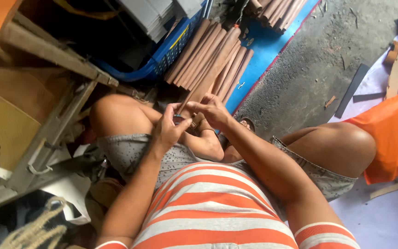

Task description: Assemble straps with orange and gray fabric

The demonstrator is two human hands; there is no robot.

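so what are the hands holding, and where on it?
Both the left hand and right hand pinch the near end of a rolled brown tube.

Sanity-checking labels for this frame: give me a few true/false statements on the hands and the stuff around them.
1. Both hands, left hand and right hand, meet on one brown rolled sheet. True.
2. The other brown rolls lie on a green mat. False: on a blue mat.
3. A blue basket sits left of the rolls. True.
4. The orange cloth covers the hands. False: it lies far right, apart from them.
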